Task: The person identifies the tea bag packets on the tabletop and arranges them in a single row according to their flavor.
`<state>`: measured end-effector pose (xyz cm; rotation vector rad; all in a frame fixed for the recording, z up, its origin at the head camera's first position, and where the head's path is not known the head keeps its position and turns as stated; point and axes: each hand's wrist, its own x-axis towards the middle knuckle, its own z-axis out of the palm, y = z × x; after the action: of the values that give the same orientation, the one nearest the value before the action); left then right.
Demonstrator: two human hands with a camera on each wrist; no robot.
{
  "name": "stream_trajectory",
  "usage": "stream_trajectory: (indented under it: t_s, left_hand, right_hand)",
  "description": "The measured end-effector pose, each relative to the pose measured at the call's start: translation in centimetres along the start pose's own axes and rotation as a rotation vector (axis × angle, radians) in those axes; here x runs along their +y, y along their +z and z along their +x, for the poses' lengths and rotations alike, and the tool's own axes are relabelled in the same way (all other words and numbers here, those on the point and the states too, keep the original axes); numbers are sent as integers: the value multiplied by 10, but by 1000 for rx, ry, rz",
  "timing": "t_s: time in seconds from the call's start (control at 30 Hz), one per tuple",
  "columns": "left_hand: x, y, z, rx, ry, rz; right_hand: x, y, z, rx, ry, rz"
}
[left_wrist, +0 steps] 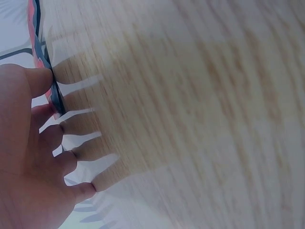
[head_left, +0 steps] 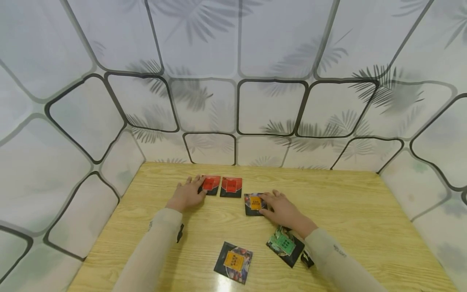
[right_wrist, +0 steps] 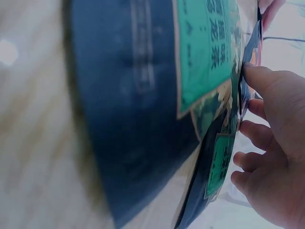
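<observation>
Two red-and-black packets lie side by side toward the back of the table in the head view. My left hand [head_left: 187, 196] touches the left red packet [head_left: 211, 184], thumb at its edge and other fingers spread on the wood. The other red packet [head_left: 231, 187] is just to its right. My right hand [head_left: 284, 209] rests at the right side of an orange-labelled packet [head_left: 255, 204], with thumb and forefinger on it. Below the right wrist lies a green-labelled packet [head_left: 285, 244]; a second green-labelled packet [right_wrist: 217, 167] shows in the right wrist view.
Another orange-labelled packet [head_left: 233, 263] lies askew near the front of the wooden table [head_left: 357, 211]. A patterned white curtain [head_left: 270, 105] stands behind the table and along both sides. Both forearms reach in from the front.
</observation>
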<state>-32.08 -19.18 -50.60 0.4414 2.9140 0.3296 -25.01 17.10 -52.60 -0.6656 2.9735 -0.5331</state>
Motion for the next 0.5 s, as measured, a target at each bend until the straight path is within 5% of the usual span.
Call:
stream_trajectory:
  t_s: [0.5]
  left_hand:
    - [0,2,1,-13,0,-11]
  right_hand:
    - [5,-2,17,17,54,-12]
